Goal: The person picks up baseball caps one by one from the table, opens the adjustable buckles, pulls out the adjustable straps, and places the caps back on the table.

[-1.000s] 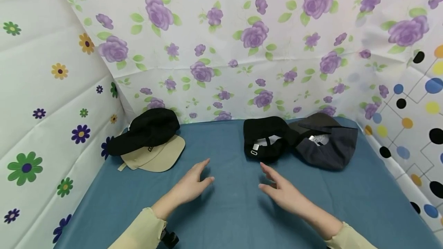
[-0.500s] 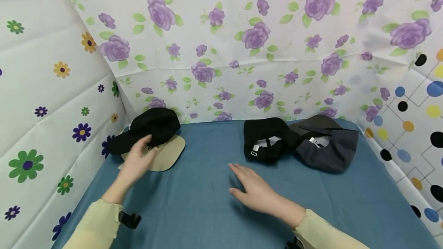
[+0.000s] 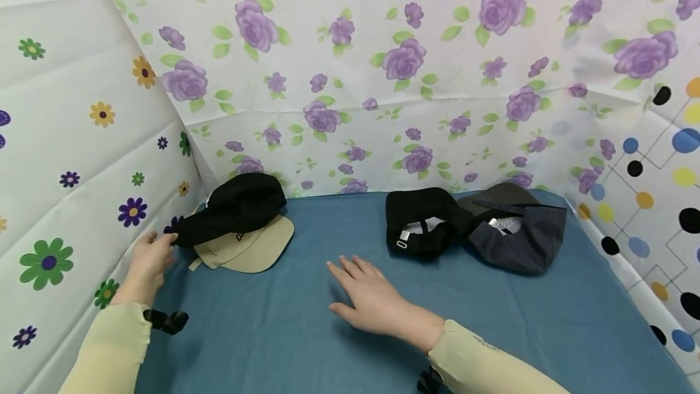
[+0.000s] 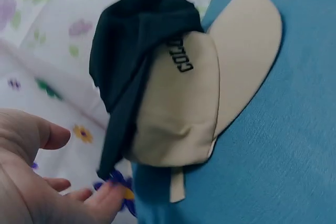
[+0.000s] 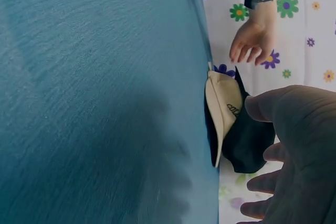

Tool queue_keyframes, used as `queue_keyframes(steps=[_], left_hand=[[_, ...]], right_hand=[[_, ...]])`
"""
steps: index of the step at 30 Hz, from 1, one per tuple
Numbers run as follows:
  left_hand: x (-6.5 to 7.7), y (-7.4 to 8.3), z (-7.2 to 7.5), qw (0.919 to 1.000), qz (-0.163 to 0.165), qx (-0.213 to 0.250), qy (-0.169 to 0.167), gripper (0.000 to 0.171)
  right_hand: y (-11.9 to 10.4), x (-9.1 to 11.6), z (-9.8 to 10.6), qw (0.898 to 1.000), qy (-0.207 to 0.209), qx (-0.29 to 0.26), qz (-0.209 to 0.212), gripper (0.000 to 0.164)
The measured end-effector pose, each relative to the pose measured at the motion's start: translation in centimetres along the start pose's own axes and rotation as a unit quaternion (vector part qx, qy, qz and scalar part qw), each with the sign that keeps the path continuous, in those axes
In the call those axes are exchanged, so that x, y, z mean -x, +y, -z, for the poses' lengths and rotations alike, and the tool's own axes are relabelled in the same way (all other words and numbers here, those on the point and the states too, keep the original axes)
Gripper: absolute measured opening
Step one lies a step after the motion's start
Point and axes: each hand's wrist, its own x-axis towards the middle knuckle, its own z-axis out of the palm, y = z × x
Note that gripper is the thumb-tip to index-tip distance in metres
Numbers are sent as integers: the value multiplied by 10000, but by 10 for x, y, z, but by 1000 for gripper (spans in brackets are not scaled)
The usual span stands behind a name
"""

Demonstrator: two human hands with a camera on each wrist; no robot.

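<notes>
A black cap point(image 3: 235, 205) lies on top of a beige cap point(image 3: 268, 245) with dark lettering, at the left of the table. My left hand point(image 3: 146, 263) is at the tip of the black cap's brim point(image 4: 119, 124). In the left wrist view, thumb and fingers are spread apart around the brim's end, fingertips right by it, and the thumb stands off from it. My right hand point(image 3: 372, 300) is held over the middle of the table with straight, spread fingers and nothing in it.
To the right, a black cap point(image 3: 418, 199) with a back strap sits upside down against a dark grey cap point(image 3: 519, 242). Blue cloth point(image 3: 339, 230) covers the table. Floral sheets point(image 3: 350, 78) wall it at the back and sides.
My left hand has moved left and forward from mid-table, passing the beige cap, to the black cap's brim. My right hand has shifted left. The caps stay in place.
</notes>
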Motion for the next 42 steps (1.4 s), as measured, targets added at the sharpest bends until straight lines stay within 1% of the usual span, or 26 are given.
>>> queue_keyframes(steps=[2,3,5,7,12,17,18,20,21,22,23,24,26,28,29,30,31,33,34,35,37,38,39,40,41,42], left_hand=[[-6,-3,2,9975,479,520,-33,73],[-8,-4,3,9942,688,830,-51,72],[-13,-6,4,9870,975,1273,-47,70],[-17,-6,6,9789,1190,1655,-151,70],[-24,-4,14,9418,1893,2740,-451,70],[-28,-9,21,9015,2342,3569,-708,48],[-29,-10,21,8924,2407,3741,-755,48],[-30,-12,22,8746,2474,4054,-970,59],[-31,-12,22,8689,2461,4161,-1068,67],[-31,-12,21,8667,2398,4221,-1144,75],[-31,-11,20,8690,2263,4214,-1268,82],[-30,-10,18,8749,2044,4149,-1437,85],[-26,-4,14,8944,1397,3890,-1707,77],[-18,5,7,9130,545,3569,-1898,57],[-14,10,3,9181,74,3419,-2002,46],[-9,15,-1,9196,-378,3313,-2076,33],[-3,21,-5,9175,-812,3243,-2154,23],[11,32,-15,9082,-1596,3110,-2302,21],[19,37,-21,9016,-1954,3046,-2371,21],[26,42,-26,8932,-2325,2974,-2442,21],[42,50,-38,8701,-3019,2851,-2654,22],[50,53,-44,8555,-3286,2845,-2813,22],[57,55,-49,8439,-3518,2778,-2947,23],[62,56,-54,8286,-3694,2752,-3181,25],[66,55,-58,8167,-3785,2688,-3428,28],[69,53,-60,8127,-3823,2524,-3600,31]], right_hand=[[-2,-3,-3,9998,-14,172,78,77],[-2,-4,-5,9996,-10,239,118,77],[-4,-6,-7,9992,-20,353,175,78],[-4,-8,-8,9988,-26,432,232,78],[-5,-17,-8,9963,46,789,324,79],[-5,-29,-5,9904,318,1304,329,80],[-5,-31,-4,9899,353,1339,312,80],[-4,-34,-2,9912,352,1255,241,79],[-3,-34,-2,9926,347,1147,196,78],[-2,-34,0,9943,355,999,147,76],[0,-33,1,9961,359,802,91,75],[1,-32,4,9976,365,588,25,74],[6,-27,9,9989,425,196,-93,72],[12,-21,15,9983,538,-137,-194,71],[15,-17,19,9976,592,-258,-257,70],[20,-14,21,9967,661,-337,-316,70],[25,-10,24,9958,744,-393,-367,70],[36,0,30,9930,928,-574,-461,70],[41,5,34,9912,1019,-668,-522,69],[46,10,37,9889,1144,-758,-566,69],[56,21,46,9836,1408,-970,-580,67],[61,27,51,9802,1561,-1071,-575,66],[65,33,57,9768,1710,-1148,-588,65],[70,39,62,9736,1855,-1184,-606,65],[74,44,66,9707,1987,-1205,-618,64],[79,50,71,9681,2080,-1229,-656,64]])
